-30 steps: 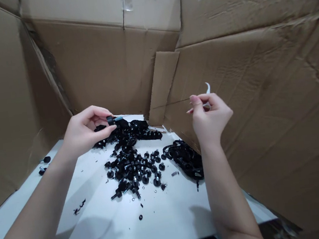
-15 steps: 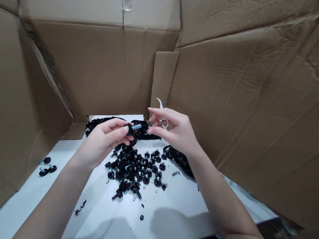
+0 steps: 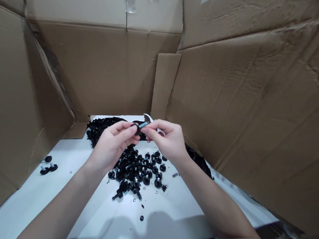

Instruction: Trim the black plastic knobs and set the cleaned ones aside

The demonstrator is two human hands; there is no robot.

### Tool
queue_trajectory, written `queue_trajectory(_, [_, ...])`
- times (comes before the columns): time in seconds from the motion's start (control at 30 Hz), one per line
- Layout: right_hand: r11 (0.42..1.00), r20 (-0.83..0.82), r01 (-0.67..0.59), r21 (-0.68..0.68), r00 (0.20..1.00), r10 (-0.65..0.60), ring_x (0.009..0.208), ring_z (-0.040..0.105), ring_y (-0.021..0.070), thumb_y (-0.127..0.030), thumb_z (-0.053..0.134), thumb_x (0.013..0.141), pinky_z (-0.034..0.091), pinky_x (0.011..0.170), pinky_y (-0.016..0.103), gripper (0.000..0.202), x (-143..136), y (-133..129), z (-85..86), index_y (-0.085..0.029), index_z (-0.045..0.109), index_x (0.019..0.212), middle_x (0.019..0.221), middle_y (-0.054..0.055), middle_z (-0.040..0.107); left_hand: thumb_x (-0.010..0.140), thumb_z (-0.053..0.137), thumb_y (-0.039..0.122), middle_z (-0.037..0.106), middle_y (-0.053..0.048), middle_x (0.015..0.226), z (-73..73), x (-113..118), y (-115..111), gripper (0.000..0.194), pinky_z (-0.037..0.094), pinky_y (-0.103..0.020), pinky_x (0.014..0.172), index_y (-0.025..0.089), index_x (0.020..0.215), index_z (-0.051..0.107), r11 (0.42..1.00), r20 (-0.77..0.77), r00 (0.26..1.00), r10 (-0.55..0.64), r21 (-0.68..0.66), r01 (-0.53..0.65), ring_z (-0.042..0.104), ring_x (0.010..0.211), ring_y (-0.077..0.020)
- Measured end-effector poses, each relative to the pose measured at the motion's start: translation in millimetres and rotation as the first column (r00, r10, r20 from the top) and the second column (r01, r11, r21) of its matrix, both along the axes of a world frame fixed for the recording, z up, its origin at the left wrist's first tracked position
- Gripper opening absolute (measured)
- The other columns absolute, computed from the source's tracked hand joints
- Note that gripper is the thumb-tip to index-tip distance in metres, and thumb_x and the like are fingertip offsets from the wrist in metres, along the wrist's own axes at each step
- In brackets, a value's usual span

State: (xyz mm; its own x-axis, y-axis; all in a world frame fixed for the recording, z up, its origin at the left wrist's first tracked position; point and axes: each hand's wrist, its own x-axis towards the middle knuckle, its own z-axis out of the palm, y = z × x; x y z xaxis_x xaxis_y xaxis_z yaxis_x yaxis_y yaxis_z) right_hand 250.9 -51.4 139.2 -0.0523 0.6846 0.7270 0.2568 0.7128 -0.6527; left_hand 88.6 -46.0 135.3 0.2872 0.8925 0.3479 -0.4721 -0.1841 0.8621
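My left hand (image 3: 117,141) is closed in a pinch on the black round base of a levelling foot (image 3: 143,125), its metal threaded stud pointing right. The fingers of my right hand (image 3: 166,137) are closed at the stud's tip, and they also hold a white curved tool (image 3: 148,118) whose working end I cannot make out. Below both hands lies a heap of similar black feet (image 3: 136,169) with metal studs, most of them jumbled, several standing stud-up at the right side.
Cardboard walls (image 3: 97,69) enclose the white table (image 3: 104,236) at the back and sides. Three separate feet (image 3: 53,166) lie at the left. Black scraps (image 3: 98,127) are piled at the back, and more black material (image 3: 198,161) lies behind my right forearm. Small black bits are scattered in front.
My right hand has moved left and down, bringing its fingers to the stud. My left hand has shifted slightly right with the levelling foot.
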Motion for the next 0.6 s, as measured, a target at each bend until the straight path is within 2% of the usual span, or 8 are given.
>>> queue_trajectory(0.1, [0.991, 0.078, 0.13, 0.044, 0.988, -0.133, 0.055, 0.055, 0.01, -0.029, 0.065, 0.079, 0.043, 0.054, 0.025, 0.016, 3, -1, 3.3, -0.019, 0.067, 0.067, 0.059, -0.002, 0.062, 0.07, 0.075, 0.028, 0.067, -0.001, 0.078, -1.6, -9, 10, 0.021, 0.053, -0.023, 0.068, 0.016, 0.086, 0.067, 0.967, -0.08, 0.973, 0.218, 0.152, -0.204, 0.063, 0.068, -0.01])
queue_trajectory(0.17, [0.969, 0.083, 0.211, 0.126, 0.972, -0.222, 0.057, 0.055, 0.0101, -0.029, 0.065, 0.08, 0.043, 0.054, 0.024, 0.016, 9, 0, 6.5, -0.019, 0.066, 0.067, 0.062, -0.001, 0.063, 0.068, 0.077, 0.027, 0.068, -0.002, 0.083, -2.4, -15, 16, 0.024, 0.054, -0.025, 0.071, 0.017, 0.087, 0.066, 0.879, -0.193, 0.894, 0.404, 0.353, -0.321, 0.063, 0.071, -0.0116])
queue_trajectory(0.23, [0.935, 0.038, 0.295, 0.198, 0.951, -0.308, 0.058, 0.055, 0.01, -0.027, 0.065, 0.08, 0.042, 0.054, 0.024, 0.015, 17, 3, 9.7, -0.019, 0.065, 0.067, 0.064, -0.001, 0.063, 0.066, 0.077, 0.026, 0.067, -0.004, 0.087, -2.1, -21, 18, 0.024, 0.055, -0.027, 0.072, 0.017, 0.086, 0.066, 0.761, -0.268, 0.794, 0.545, 0.555, -0.336, 0.064, 0.074, -0.0137])
queue_trajectory(0.3, [0.903, -0.014, 0.364, 0.228, 0.928, -0.371, 0.056, 0.054, 0.0093, -0.028, 0.065, 0.08, 0.041, 0.053, 0.024, 0.016, 26, 8, 12.5, -0.019, 0.064, 0.067, 0.064, -0.002, 0.062, 0.067, 0.076, 0.025, 0.067, -0.004, 0.089, -0.4, -25, 18, 0.023, 0.055, -0.029, 0.075, 0.018, 0.087, 0.067, 0.691, -0.299, 0.752, 0.588, 0.669, -0.275, 0.065, 0.077, -0.0151])
queue_trajectory(0.4, [0.871, -0.101, 0.444, 0.211, 0.896, -0.433, 0.05, 0.05, 0.0082, -0.028, 0.064, 0.08, 0.038, 0.049, 0.023, 0.016, 40, 18, 15.6, -0.019, 0.062, 0.066, 0.057, -0.004, 0.058, 0.068, 0.075, 0.023, 0.066, -0.004, 0.088, 4.0, -31, 16, 0.022, 0.056, -0.028, 0.076, 0.018, 0.087, 0.066, 0.686, -0.291, 0.77, 0.568, 0.684, -0.248, 0.065, 0.079, -0.0149])
queue_trajectory(0.53, [0.848, -0.195, 0.501, 0.171, 0.861, -0.469, 0.045, 0.05, 0.0083, -0.029, 0.063, 0.079, 0.037, 0.046, 0.023, 0.018, 52, 26, 19.9, -0.019, 0.06, 0.064, 0.052, -0.005, 0.053, 0.066, 0.076, 0.021, 0.068, -0.003, 0.083, 7.8, -40, 22, 0.022, 0.056, -0.026, 0.07, 0.017, 0.085, 0.065, 0.726, -0.22, 0.771, 0.598, 0.556, -0.405, 0.065, 0.073, -0.0136])
queue_trajectory(0.6, [0.832, -0.21, 0.527, 0.172, 0.845, -0.492, 0.045, 0.051, 0.0089, -0.03, 0.063, 0.079, 0.038, 0.046, 0.024, 0.017, 57, 26, 21.9, -0.02, 0.06, 0.065, 0.053, -0.005, 0.054, 0.066, 0.077, 0.022, 0.068, -0.004, 0.083, 7.5, -45, 28, 0.025, 0.056, -0.027, 0.072, 0.016, 0.087, 0.066, 0.725, -0.222, 0.759, 0.612, 0.542, -0.426, 0.065, 0.074, -0.0138])
